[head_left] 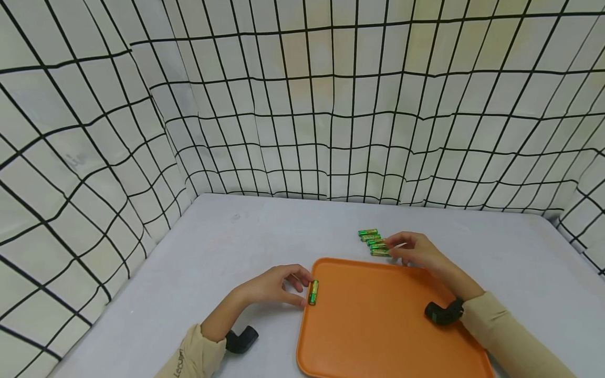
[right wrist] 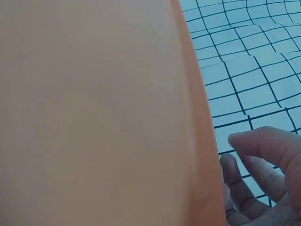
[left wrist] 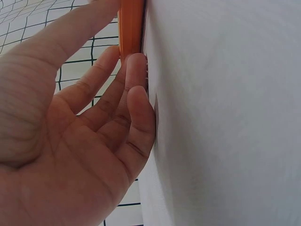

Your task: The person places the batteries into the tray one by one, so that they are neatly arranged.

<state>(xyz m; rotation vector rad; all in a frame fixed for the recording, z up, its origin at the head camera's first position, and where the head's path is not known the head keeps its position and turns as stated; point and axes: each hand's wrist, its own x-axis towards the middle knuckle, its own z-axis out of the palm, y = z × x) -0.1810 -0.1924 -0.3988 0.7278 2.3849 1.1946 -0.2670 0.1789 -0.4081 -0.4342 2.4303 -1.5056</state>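
One green battery [head_left: 313,292] lies along the left rim of the orange tray [head_left: 378,320]. Beside it is my left hand [head_left: 281,286], with thumb and fingertips right at that rim. In the left wrist view the left hand [left wrist: 89,127] has its palm showing and its loosely bent fingers against the tray's outer side [left wrist: 130,28]. Several more green batteries [head_left: 371,238] lie in a staggered row on the table behind the tray. My right hand [head_left: 416,249] reaches over the tray's far rim, its fingertips at the right ends of the nearer batteries. In the right wrist view the right hand's thumb and fingers [right wrist: 268,143] are apart.
A white-covered table [head_left: 246,231] bears the tray and batteries. Black netting [head_left: 331,113] over white sheeting surrounds it at the back and sides. A black wrist device [head_left: 242,339] sits under the left wrist, another black device [head_left: 443,313] at the right.
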